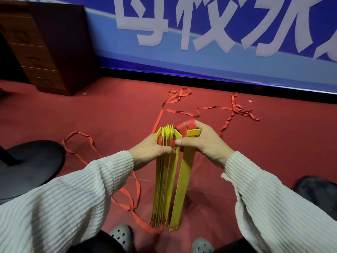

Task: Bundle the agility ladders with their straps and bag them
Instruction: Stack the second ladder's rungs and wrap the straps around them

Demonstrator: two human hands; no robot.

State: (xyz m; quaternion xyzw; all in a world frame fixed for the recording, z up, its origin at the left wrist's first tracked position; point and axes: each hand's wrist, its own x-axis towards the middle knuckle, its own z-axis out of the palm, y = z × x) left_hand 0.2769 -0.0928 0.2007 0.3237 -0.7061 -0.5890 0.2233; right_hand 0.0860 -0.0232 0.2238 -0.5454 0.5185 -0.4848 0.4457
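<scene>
At the frame's centre, the left hand (pixel 155 148) curls its fingers round a stack of flat yellow plastic ladder rungs (pixel 165 179) standing on end on the red carpet floor (pixel 237 152). The right hand (pixel 200 141) grips one separate rung and a loop of red webbing strap (pixel 187 124); more strap trails across the carpet toward the upper right

A stage or event hall floor, set for a school function.

Red carpet (pixel 255 161) meets a blue banner (pixel 237 66) with large white characters at 12 o'clock; a wooden drawer cabinet (pixel 45 52) stands at 10 o'clock.
</scene>
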